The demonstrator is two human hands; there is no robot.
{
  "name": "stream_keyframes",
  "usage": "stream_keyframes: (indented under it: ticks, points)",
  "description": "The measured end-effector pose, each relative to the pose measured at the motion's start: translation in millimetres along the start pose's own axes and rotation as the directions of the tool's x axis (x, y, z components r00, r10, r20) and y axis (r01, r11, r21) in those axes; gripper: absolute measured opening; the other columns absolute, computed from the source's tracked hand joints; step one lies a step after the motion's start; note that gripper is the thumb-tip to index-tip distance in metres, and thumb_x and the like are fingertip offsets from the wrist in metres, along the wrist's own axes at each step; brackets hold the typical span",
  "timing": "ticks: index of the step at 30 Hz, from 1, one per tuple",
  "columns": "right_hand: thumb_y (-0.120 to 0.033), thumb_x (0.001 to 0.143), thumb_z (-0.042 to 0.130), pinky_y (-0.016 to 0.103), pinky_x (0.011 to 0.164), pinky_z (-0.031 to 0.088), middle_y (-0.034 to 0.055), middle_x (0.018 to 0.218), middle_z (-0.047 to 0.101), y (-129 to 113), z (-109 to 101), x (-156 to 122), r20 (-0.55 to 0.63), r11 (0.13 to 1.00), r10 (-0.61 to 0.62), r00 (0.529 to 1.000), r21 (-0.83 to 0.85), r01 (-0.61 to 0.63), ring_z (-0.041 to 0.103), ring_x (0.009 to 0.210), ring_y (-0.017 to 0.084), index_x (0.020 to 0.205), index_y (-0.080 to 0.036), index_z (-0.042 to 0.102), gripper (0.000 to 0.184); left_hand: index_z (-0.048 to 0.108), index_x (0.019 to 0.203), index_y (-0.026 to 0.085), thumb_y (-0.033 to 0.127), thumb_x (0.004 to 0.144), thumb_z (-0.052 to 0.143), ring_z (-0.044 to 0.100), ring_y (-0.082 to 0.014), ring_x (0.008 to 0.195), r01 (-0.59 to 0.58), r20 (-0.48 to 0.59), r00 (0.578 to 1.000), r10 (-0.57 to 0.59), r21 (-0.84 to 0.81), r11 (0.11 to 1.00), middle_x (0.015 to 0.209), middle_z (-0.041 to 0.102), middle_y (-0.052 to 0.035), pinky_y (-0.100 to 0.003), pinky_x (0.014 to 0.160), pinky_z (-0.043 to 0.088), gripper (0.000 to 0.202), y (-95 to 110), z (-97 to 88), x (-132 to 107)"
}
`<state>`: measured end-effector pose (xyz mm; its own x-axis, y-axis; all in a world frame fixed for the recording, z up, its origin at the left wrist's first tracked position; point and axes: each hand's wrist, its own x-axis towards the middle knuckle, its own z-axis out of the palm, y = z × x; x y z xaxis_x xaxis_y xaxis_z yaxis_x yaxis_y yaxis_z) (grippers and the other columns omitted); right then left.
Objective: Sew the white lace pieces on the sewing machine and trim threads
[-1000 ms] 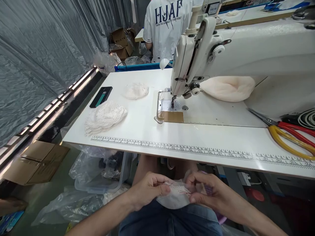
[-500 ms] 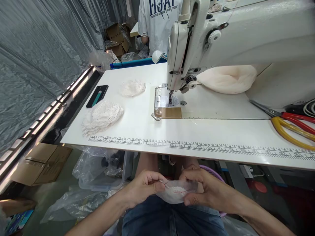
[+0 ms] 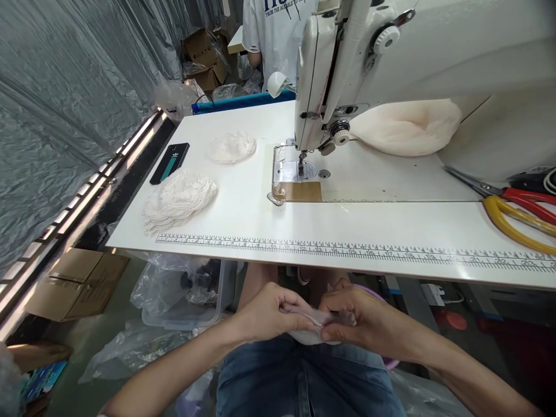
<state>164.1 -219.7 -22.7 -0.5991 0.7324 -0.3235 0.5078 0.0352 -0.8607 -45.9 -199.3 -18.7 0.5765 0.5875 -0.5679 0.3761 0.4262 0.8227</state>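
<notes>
Over my lap, below the table edge, both hands pinch a small piece of sheer whitish fabric [image 3: 307, 337]. My left hand [image 3: 273, 315] grips its left side between thumb and fingers. On the other side, my right hand [image 3: 362, 318] is closed on the fabric, thumb underneath. The fingers of the two hands almost meet, and part of the cloth is hidden behind them. A white sewing machine [image 3: 330, 81] stands on the table beyond, its needle and presser foot [image 3: 301, 165] above the bare needle plate.
On the white table [image 3: 243, 208] lie a lace pile [image 3: 180, 200], a smaller lace piece [image 3: 233, 147], a phone [image 3: 170, 163] and scissors [image 3: 512, 208]. Pale cloth [image 3: 408, 127] sits under the machine arm. A plastic bin [image 3: 182, 315] and cardboard box [image 3: 78, 284] are below left. A person [image 3: 278, 46] stands behind.
My hands have drawn closer together, and the fabric that was spread flat between them is now folded and bunched. The view has shifted slightly.
</notes>
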Motion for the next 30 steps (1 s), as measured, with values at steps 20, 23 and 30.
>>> stream_keyframes:
  ticks: [20, 23, 30]
  points:
    - [-0.028, 0.084, 0.062, 0.022, 0.062, 0.039, -0.001, 0.073, 0.062, 12.7, -7.8, -8.9, 0.106, 0.992, -0.058, 0.993, 0.118, 0.045, 0.057, 0.069, 0.013, 0.076, -0.018, 0.067, 0.015, 0.072, 0.078, 0.011, 0.037, 0.056, 0.082, 0.056, -0.0105, 0.06, 0.146, 0.051, 0.989, -0.138, -0.267, 0.952, 0.069, 0.067, -0.0032, -0.023, 0.062, 0.044, 0.035, -17.5, -8.5, -3.5]
    - [-0.029, 0.085, 0.06, 0.022, 0.061, 0.039, -0.001, 0.073, 0.062, 10.1, -9.9, -8.4, 0.108, 0.991, -0.055, 0.993, 0.127, 0.041, 0.056, 0.07, 0.014, 0.075, -0.018, 0.066, 0.017, 0.072, 0.078, 0.012, 0.035, 0.055, 0.083, 0.056, -0.0099, 0.06, 0.148, 0.046, 0.989, -0.141, -0.275, 0.95, 0.068, 0.067, -0.003, -0.022, 0.062, 0.043, 0.034, -16.0, -8.1, -3.2]
    - [-0.038, 0.085, 0.06, 0.023, 0.059, 0.037, 0.0002, 0.071, 0.059, 15.0, -3.5, -2.2, 0.128, 0.986, -0.079, 0.989, 0.159, 0.058, 0.054, 0.066, 0.013, 0.075, -0.015, 0.067, 0.026, 0.073, 0.075, 0.012, 0.034, 0.054, 0.083, 0.056, -0.0089, 0.058, 0.149, 0.041, 0.989, -0.144, -0.309, 0.939, 0.064, 0.066, -0.0022, -0.02, 0.059, 0.043, 0.033, -20.8, -9.0, -3.1]
